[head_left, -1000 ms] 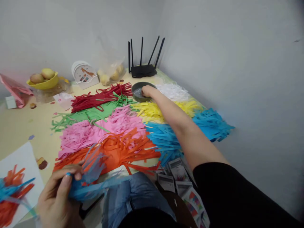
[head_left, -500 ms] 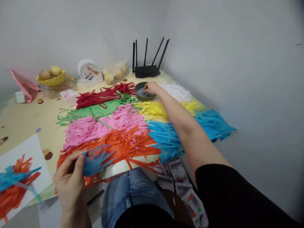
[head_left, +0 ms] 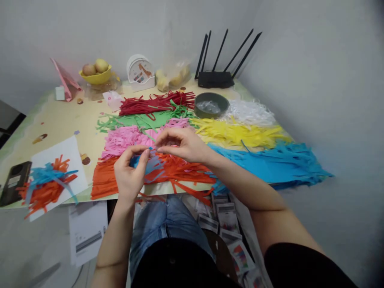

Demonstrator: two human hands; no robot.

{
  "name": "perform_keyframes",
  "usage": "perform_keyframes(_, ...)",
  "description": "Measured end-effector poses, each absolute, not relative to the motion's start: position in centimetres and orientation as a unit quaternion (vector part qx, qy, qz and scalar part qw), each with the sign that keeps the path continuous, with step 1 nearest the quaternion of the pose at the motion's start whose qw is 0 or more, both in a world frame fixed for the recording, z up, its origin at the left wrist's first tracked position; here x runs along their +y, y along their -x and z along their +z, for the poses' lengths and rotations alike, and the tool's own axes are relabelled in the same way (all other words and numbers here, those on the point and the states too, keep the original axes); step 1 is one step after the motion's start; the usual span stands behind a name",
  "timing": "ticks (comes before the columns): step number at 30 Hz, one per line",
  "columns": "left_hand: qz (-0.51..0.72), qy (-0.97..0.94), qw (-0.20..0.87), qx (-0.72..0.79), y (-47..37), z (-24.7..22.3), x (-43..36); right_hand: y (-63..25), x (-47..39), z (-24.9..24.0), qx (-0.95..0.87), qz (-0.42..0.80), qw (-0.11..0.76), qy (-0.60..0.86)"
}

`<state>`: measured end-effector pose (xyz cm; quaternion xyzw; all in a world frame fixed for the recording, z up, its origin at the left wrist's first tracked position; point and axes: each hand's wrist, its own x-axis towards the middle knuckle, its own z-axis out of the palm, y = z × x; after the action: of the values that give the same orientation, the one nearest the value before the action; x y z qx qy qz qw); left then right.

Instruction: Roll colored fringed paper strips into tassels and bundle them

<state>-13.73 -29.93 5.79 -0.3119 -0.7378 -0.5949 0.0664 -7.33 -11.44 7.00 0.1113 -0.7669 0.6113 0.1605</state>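
Observation:
My left hand (head_left: 129, 174) pinches the twisted top of a blue fringed paper tassel (head_left: 155, 163), whose loose strips hang to the right. Thumb and fingertips of my right hand (head_left: 187, 146) are pinched together right beside that top; whatever they hold is too small to make out. Beneath both hands lie stacks of orange fringed paper (head_left: 105, 178) and pink fringed paper (head_left: 123, 138). Further back stands a dark green bowl (head_left: 207, 115) with clear small items inside. A pile of finished blue and orange tassels (head_left: 49, 182) rests on a white sheet (head_left: 75, 160) at the left.
Blue fringed paper (head_left: 264, 162), yellow (head_left: 243, 134) and white fringe (head_left: 249, 112) lie right. Green (head_left: 153, 120) and dark red (head_left: 150, 105) stacks are behind. A router (head_left: 216, 79), fruit bowl (head_left: 96, 77) and phone (head_left: 15, 184) also occupy the table.
My right hand has left the green bowl and come back to my left hand. The left hand has risen with the blue tassel, and the view has shifted left.

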Motion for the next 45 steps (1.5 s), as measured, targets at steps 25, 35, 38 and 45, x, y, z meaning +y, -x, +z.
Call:
perform_keyframes(25,-0.559,0.37,0.096,-0.736,12.3,5.1,-34.6,5.4,-16.5,7.4,-0.809,0.546,0.201,-0.088)
perform_keyframes(35,-0.675,0.3,-0.043,-0.673,11.7,5.2,-35.0,5.8,-17.2,6.7,-0.683,0.718,0.102,-0.091)
perform_keyframes(38,-0.695,0.28,-0.078,-0.657,11.9,5.0,-35.1,5.6,-17.3,7.1,-0.69,0.71,0.099,-0.094)
perform_keyframes(45,-0.692,0.297,-0.066,-0.654,11.9,5.1,-35.0,5.3,-17.3,7.8,-0.717,0.687,0.083,-0.089)
